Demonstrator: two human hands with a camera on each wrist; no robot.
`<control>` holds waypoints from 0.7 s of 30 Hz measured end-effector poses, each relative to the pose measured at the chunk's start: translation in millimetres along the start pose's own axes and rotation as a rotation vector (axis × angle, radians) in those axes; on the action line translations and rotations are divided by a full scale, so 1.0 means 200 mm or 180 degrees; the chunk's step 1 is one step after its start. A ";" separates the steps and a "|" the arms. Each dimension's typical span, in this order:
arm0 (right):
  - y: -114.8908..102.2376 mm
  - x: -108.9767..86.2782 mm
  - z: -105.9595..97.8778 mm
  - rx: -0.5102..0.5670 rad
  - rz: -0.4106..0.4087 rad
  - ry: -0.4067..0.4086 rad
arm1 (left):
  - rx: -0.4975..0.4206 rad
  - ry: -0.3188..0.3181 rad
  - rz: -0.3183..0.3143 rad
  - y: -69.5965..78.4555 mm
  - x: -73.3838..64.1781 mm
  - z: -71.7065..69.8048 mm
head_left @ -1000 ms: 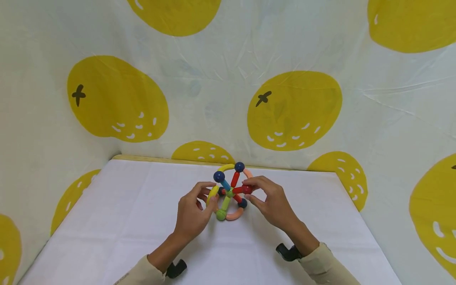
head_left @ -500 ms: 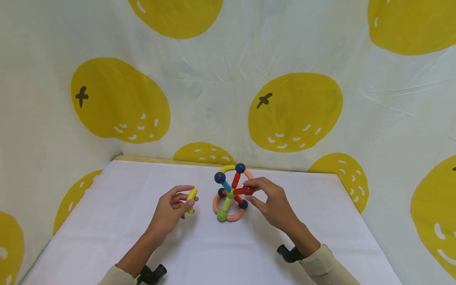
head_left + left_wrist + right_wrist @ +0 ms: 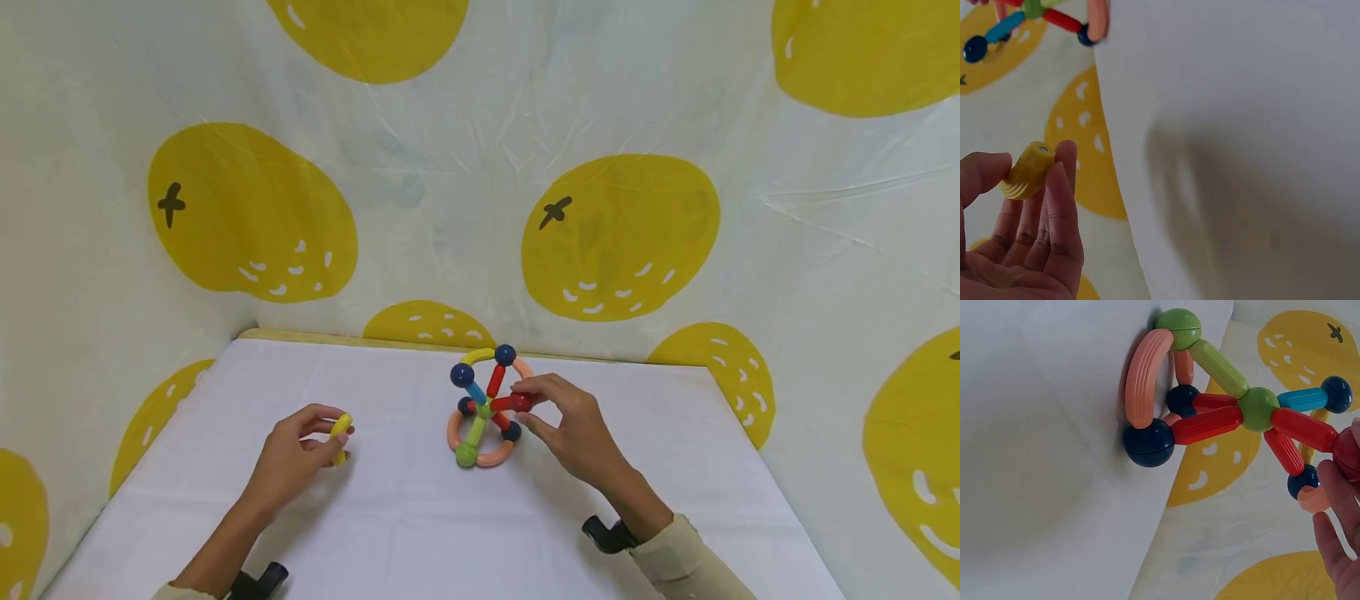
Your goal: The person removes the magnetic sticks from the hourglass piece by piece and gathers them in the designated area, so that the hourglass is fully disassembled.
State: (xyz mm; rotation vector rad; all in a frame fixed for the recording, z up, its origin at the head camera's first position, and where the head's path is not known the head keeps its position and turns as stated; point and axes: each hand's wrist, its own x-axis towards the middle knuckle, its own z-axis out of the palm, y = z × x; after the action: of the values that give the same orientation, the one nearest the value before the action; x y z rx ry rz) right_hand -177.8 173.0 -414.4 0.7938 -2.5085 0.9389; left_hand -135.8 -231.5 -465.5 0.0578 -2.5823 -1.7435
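A magnetic ball-and-rod toy stands on the white tabletop, its green centre ball joined to red, blue and green rods. Peach curved rods, such as this curved rod, link a green ball and dark blue balls at its base. My right hand pinches the red ball at the end of one red rod. Away to the left, my left hand holds a yellow curved magnetic rod above the table between thumb and fingers. One flat end of the yellow rod shows in the left wrist view.
The table is covered by a white cloth. Behind it hangs a pale curtain printed with big yellow fruit, close to the table's back edge. Black wrist mounts sit on both wrists.
My left hand, with the yellow curved rod, has moved left and away from the toy's side. My right hand has stayed on the red ball, and the toy has barely moved.
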 end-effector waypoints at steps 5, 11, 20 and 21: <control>0.00 0.00 0.00 -0.0022 0.0004 0.0024 | 0.0829 0.0242 -0.0040 -0.06 -0.05 -0.14; 0.00 0.00 0.00 -0.0014 0.0054 -0.0005 | 0.1628 0.0244 -0.0067 -0.15 -0.11 -0.31; 0.02 0.01 0.00 0.0008 0.0110 0.0003 | 0.2157 -0.0078 -0.0229 -0.28 -0.14 -0.51; 0.02 0.02 -0.01 0.0020 0.0104 0.0023 | 0.2185 -0.0107 -0.0243 -0.29 -0.15 -0.52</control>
State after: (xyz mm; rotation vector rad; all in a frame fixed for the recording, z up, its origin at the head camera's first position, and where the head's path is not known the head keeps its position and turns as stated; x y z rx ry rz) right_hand -182.6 175.4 -413.9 0.7522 -2.5207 0.9589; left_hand -101.2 -347.7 -480.3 0.1392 -3.0962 -0.7948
